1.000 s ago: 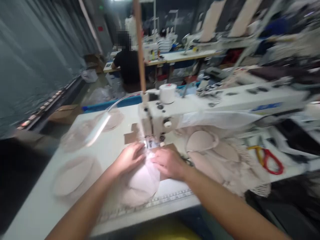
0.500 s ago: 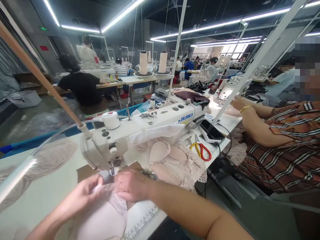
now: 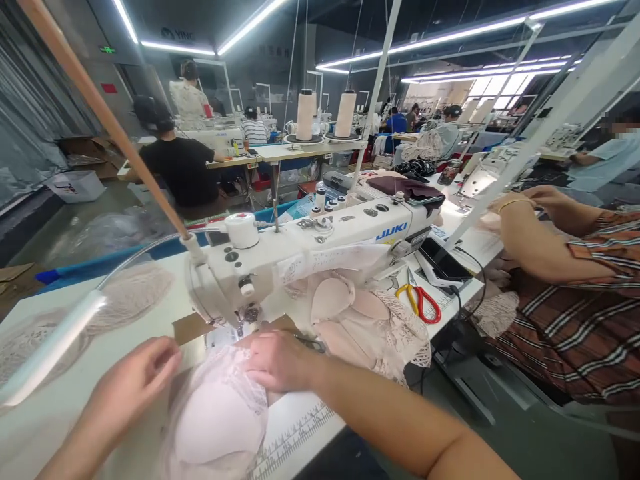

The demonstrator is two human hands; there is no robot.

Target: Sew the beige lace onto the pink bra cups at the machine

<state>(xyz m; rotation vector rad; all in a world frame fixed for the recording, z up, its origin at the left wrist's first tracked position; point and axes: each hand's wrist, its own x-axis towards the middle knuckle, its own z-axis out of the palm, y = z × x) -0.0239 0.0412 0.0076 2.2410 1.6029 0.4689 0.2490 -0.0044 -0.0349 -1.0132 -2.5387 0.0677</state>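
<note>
A pale pink padded bra cup with lace (image 3: 220,420) lies on the white table (image 3: 60,427) in front of the white Juki sewing machine (image 3: 310,250). My right hand (image 3: 277,360) rests flat on the lace edge of the cup, just below the needle and presser foot (image 3: 240,327). My left hand (image 3: 133,387) hovers at the cup's left side, fingers loosely curled, a little apart from the fabric. A piece of brown cardboard (image 3: 193,327) lies under the needle area.
A heap of pink lace cups (image 3: 360,320) lies behind the machine, with red and yellow scissors (image 3: 420,303) beside it. A person in a striped shirt (image 3: 575,300) works at my right. Lace pieces (image 3: 130,297) and a lamp arm (image 3: 50,347) are at left. Other workers sit behind.
The view lifted from the table to the room, then settled. My left hand has let go of the cup and drawn back to the left; my right hand stays on the lace.
</note>
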